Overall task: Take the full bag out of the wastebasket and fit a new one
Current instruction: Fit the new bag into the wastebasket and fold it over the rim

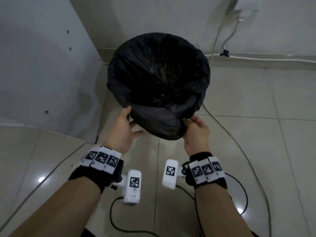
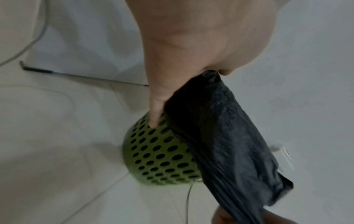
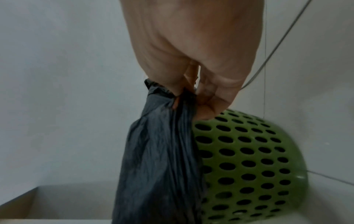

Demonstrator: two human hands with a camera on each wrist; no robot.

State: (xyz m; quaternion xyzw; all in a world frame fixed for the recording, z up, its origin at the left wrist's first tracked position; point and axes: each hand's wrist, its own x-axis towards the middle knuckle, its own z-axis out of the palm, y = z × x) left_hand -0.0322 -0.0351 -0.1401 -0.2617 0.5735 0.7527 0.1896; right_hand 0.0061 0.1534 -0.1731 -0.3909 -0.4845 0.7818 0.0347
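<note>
Two hands on one black bag [image 1: 159, 79], down at floor level. Left hand [image 1: 124, 129] pinching the near edge of the plastic between thumb and curled fingers, one finger [image 2: 156, 112] pointing down against the holed wall of the green wastebasket [image 2: 161, 157]. Right hand [image 1: 196, 134] clenched round a gathered bunch of the same edge (really clear from the right wrist camera, plastic bunched up in the fist [image 3: 193, 60] and hanging down beside the basket [image 3: 249, 163]).

Bag sitting inside the wastebasket, mouth wide open and folded over the rim all the way round the far side. Near side pulled off the rim and stretched between both hands, drooping in a fold. Something dark and hard to make out at the bottom of the bag, can't tell what.

Basket standing on pale floor tiles [image 1: 256, 134], right next to a white cabinet panel [image 1: 42, 65] on the left, close to the wall. Grey cable [image 1: 227, 132] curving along the floor past the right side of the basket. White cable [image 1: 217, 40] running up the wall to a power strip [image 1: 249, 6]. Black cable [image 1: 112, 218] looping on the tiles under the forearms. Marker-tagged bands and white camera units on both wrists.
</note>
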